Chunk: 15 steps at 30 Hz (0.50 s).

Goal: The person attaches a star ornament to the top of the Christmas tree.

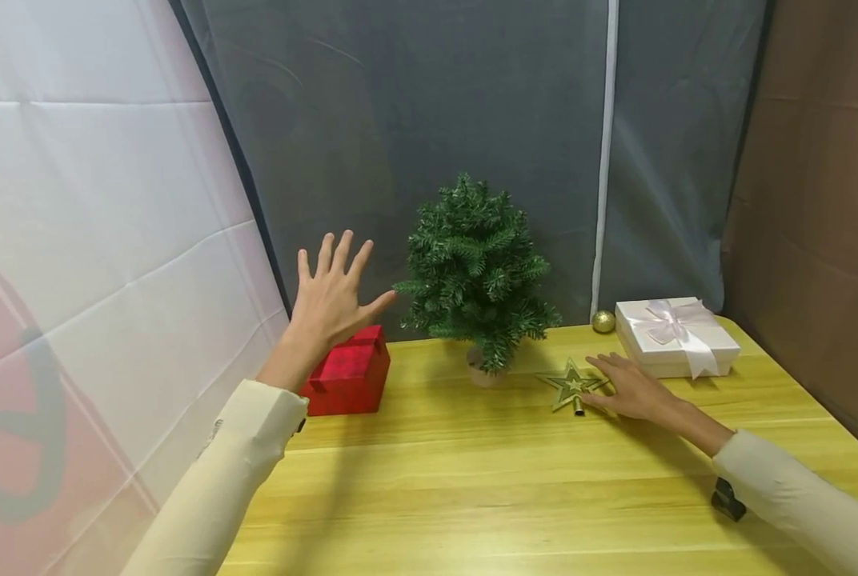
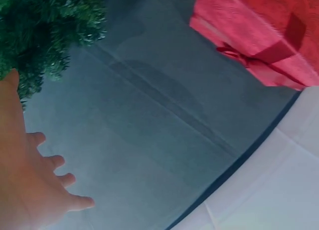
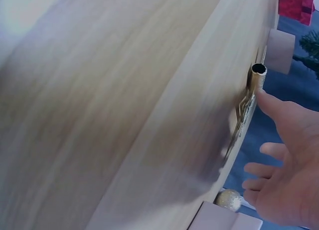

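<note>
My left hand is raised with fingers spread, just left of a small green Christmas tree; its thumb tip overlaps the outer branches in the head view. Behind and below that hand sits a red gift box. My right hand reaches low over the table, fingers extended, at the right side of a gold star tree topper. In the right wrist view the thumb is right by the topper's hollow socket. The star lies flat, its socket toward me.
A white gift box with a pale ribbon bow stands at the back right, a gold ball ornament beside it. The wooden table is bordered by a grey curtain behind, a white one at left and a brown one at right.
</note>
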Each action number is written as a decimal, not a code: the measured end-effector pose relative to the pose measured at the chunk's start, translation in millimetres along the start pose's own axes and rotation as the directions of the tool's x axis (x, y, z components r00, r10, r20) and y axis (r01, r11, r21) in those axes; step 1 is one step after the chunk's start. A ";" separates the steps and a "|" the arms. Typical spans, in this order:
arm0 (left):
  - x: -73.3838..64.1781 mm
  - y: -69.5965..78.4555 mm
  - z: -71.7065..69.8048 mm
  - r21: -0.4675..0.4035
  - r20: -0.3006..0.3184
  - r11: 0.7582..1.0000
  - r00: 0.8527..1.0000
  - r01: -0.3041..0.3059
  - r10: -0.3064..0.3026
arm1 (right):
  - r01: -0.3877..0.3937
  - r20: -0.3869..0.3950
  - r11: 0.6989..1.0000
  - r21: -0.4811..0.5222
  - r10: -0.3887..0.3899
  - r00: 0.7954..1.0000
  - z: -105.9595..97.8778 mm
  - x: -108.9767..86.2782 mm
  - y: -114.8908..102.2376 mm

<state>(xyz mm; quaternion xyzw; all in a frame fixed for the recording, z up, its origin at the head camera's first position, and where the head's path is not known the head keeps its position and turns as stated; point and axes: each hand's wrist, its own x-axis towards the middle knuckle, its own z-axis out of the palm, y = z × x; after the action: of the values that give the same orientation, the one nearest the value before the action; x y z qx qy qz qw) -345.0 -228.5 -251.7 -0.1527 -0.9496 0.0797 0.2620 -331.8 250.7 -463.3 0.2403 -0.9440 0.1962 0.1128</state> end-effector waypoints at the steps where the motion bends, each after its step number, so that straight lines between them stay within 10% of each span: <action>1: 1.7 0.8 -1.9 -0.003 -0.001 1.000 1.000 -0.002 0.002 | 0.003 0.006 1.000 0.006 -0.003 1.000 0.0 0.6 0.1; 15: 17.7 13.1 -29.1 -0.041 0.046 0.996 0.995 -0.085 0.087 | 0.091 0.057 0.994 0.068 -0.095 0.994 6.1 3.4 6.8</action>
<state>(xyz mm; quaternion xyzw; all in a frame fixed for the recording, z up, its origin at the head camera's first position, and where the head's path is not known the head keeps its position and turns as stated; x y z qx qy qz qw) -341.0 -208.3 -221.7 -0.1964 -0.9495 0.0759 0.2328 -338.8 252.3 -469.9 0.2932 -0.9278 0.2143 0.0855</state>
